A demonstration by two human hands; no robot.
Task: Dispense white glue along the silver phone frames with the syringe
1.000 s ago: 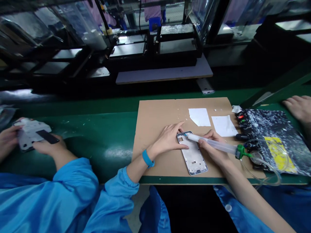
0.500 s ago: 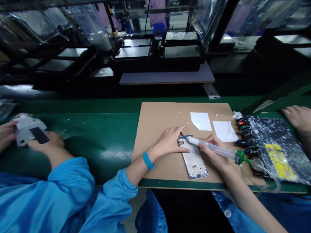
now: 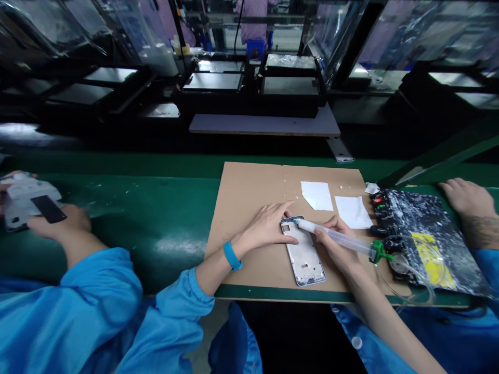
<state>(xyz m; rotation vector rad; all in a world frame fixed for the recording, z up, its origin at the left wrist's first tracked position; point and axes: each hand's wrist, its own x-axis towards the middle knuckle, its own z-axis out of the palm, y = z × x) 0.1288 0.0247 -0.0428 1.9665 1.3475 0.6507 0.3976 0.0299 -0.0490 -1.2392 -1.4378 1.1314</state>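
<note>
A silver phone frame (image 3: 303, 256) lies on a brown cardboard sheet (image 3: 249, 197). My left hand (image 3: 267, 226) rests flat on the frame's upper left corner, fingers stretched out, with a blue band on the wrist. My right hand (image 3: 337, 244) is closed around a clear syringe dispenser (image 3: 335, 237). The dispenser's tip touches the top edge of the frame. A green fitting (image 3: 378, 251) at its back end joins a clear tube (image 3: 413, 270).
Two white paper pieces (image 3: 317, 195) lie on the cardboard. A speckled black bag with a yellow label (image 3: 424, 234) and a control box sit at right, by another person's hand (image 3: 462, 197). At left, a co-worker's hands hold a grey part (image 3: 25, 202) over the green belt (image 3: 148, 218).
The view has shifted slightly; my hands, the frame and the dispenser keep the same pose. The co-worker's hands at left have moved further left with the grey part.
</note>
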